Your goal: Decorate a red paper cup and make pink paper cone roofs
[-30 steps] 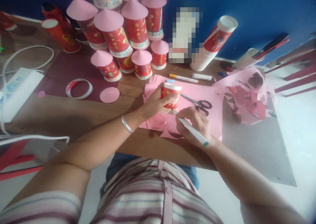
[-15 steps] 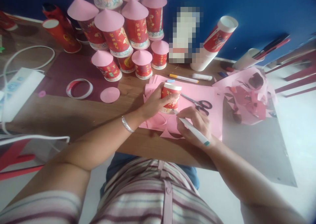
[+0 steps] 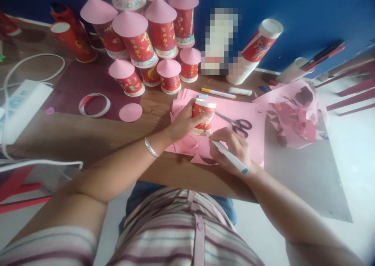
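Note:
My left hand [image 3: 185,121] is wrapped round a small red paper cup [image 3: 203,109] with gold print and a pale band at its lower end. In my right hand [image 3: 231,147] is a white marker [image 3: 231,157] with a green end, held like a pen. Its tip meets or nearly meets the pale band of the cup; the exact contact is too small to tell. Both hands are above a stack of pink paper [image 3: 249,117] with cut-outs. Dark-handled scissors [image 3: 241,127] lie on the paper just beyond my right hand.
Several red cups with pink cone tops [image 3: 161,27] stand stacked at the back. A tape roll [image 3: 94,105] and pink disc [image 3: 130,112] lie left. Behind the paper are a yellow-capped marker [image 3: 218,93] and a white one. Pink scraps [image 3: 301,121] are heaped right; a power strip [image 3: 27,111] lies far left.
Almost nothing differs. The cup and both hands keep the same pose, with only a very slight shift of the view.

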Action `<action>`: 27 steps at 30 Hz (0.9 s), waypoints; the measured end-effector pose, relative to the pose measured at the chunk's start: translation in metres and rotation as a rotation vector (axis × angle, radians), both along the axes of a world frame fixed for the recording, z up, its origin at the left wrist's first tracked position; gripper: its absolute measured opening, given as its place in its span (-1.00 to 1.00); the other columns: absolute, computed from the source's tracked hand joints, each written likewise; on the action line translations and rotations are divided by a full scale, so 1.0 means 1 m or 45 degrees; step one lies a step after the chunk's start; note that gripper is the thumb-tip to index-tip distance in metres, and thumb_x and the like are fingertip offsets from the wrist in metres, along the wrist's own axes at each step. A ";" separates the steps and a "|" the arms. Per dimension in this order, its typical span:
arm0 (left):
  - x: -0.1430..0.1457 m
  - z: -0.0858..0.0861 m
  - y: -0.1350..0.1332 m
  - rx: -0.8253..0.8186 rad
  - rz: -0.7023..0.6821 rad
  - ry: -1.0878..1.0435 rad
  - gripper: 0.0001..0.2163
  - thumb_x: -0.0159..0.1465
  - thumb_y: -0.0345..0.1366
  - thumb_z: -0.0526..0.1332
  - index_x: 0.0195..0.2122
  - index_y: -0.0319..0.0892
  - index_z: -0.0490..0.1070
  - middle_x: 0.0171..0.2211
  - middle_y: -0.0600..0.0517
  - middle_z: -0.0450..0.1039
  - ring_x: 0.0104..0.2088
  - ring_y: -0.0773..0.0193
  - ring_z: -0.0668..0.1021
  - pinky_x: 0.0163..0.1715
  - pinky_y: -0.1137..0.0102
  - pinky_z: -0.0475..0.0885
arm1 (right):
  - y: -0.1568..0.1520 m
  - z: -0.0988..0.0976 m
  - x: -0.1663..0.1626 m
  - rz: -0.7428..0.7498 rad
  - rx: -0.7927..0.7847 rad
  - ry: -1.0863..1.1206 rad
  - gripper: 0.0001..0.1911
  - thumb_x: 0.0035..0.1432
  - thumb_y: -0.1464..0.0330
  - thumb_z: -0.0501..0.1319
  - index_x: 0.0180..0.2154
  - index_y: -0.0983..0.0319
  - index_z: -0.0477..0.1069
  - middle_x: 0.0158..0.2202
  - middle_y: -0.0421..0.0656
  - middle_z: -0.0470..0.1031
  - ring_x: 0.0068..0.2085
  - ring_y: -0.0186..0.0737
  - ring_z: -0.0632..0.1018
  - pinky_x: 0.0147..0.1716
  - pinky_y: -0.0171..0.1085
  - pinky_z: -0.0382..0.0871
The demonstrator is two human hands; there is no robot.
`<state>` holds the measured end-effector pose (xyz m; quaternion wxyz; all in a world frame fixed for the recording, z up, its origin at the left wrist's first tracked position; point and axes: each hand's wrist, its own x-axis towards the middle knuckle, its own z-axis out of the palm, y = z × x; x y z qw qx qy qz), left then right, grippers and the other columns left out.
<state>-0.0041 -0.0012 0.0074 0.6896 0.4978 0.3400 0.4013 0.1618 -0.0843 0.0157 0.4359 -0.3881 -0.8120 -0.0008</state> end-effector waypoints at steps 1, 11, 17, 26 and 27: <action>0.000 0.000 0.000 0.001 0.000 0.000 -0.47 0.11 0.03 0.48 -0.08 -0.15 0.30 -0.23 0.04 0.45 -0.26 0.31 0.51 -0.26 0.38 0.48 | 0.000 0.000 0.000 -0.001 -0.003 -0.002 -0.72 0.19 0.60 0.18 -0.15 0.13 0.34 -0.39 -0.26 0.52 -0.43 -0.30 0.58 -0.46 -0.32 0.49; -0.001 -0.001 0.000 0.025 -0.009 0.036 -0.50 0.14 0.01 0.46 -0.09 -0.14 0.31 -0.22 0.03 0.47 -0.25 0.29 0.54 -0.25 0.37 0.49 | -0.001 0.000 0.001 0.012 -0.032 0.000 -0.70 0.17 0.60 0.19 -0.14 0.13 0.35 -0.38 -0.25 0.53 -0.41 -0.29 0.59 -0.44 -0.32 0.50; -0.002 0.000 0.000 0.036 0.001 0.080 -0.53 0.14 0.00 0.45 -0.09 -0.14 0.32 -0.21 0.01 0.49 -0.23 0.27 0.55 -0.23 0.36 0.50 | -0.001 0.000 0.000 -0.002 -0.028 -0.010 -0.72 0.18 0.59 0.19 -0.15 0.13 0.35 -0.38 -0.26 0.53 -0.42 -0.30 0.59 -0.44 -0.32 0.51; -0.001 0.003 -0.001 0.039 -0.006 0.101 -0.53 0.13 -0.01 0.46 -0.12 -0.14 0.31 -0.24 0.02 0.49 -0.26 0.27 0.55 -0.27 0.35 0.49 | -0.001 0.000 0.001 0.004 -0.046 -0.005 -0.73 0.20 0.58 0.19 -0.14 0.13 0.37 -0.36 -0.25 0.55 -0.40 -0.28 0.61 -0.42 -0.30 0.54; -0.001 0.002 -0.001 0.044 -0.008 0.105 -0.52 0.13 0.00 0.46 -0.12 -0.14 0.31 -0.24 0.02 0.49 -0.26 0.26 0.56 -0.26 0.35 0.49 | -0.001 0.000 0.001 0.005 -0.051 -0.003 -0.73 0.20 0.58 0.20 -0.14 0.13 0.38 -0.36 -0.25 0.56 -0.39 -0.28 0.62 -0.42 -0.30 0.54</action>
